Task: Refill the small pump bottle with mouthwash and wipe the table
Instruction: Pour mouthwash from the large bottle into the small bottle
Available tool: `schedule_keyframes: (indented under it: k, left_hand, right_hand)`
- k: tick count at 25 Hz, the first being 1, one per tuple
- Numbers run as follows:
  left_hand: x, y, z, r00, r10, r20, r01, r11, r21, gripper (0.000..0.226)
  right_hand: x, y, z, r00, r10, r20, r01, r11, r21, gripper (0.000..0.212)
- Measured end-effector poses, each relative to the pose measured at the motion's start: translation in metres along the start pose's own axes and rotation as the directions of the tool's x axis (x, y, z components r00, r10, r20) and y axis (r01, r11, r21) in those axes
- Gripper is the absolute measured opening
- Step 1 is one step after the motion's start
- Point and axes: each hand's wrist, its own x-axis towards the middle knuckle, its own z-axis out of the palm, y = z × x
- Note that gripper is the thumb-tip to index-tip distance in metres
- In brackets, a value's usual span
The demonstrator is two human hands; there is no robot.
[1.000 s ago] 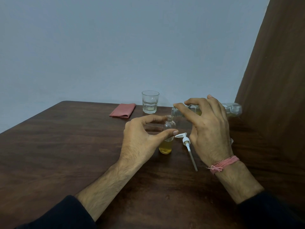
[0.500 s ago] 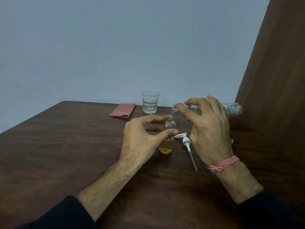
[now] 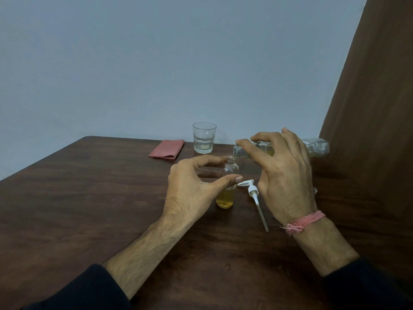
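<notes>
A small clear bottle [image 3: 227, 196] stands upright on the wooden table [image 3: 89, 198], partly filled with yellow liquid, its neck uncapped. My left hand [image 3: 192, 189] holds it between thumb and forefinger. My right hand [image 3: 283, 173] grips a larger clear mouthwash bottle [image 3: 317, 147] tipped almost flat, its mouth just above the small bottle's neck. The white pump head [image 3: 253, 190] with its long tube lies on the table between my hands.
A drinking glass [image 3: 204, 138] with a little liquid stands at the table's far edge. A folded pink cloth [image 3: 167, 149] lies to its left. A brown panel [image 3: 380, 108] rises at the right, close to the tipped bottle.
</notes>
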Motion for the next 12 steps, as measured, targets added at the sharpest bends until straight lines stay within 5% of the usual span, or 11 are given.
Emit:
schedule_keyframes:
  k: [12]
  left_hand:
    - [-0.0001, 0.0018, -0.0010, 1.000, -0.013, 0.012, 0.014, 1.000, -0.006, 0.051]
  right_hand:
    - [0.0008, -0.0001, 0.0000, 1.000, -0.006, -0.004, 0.006, 1.000, 0.001, 0.084]
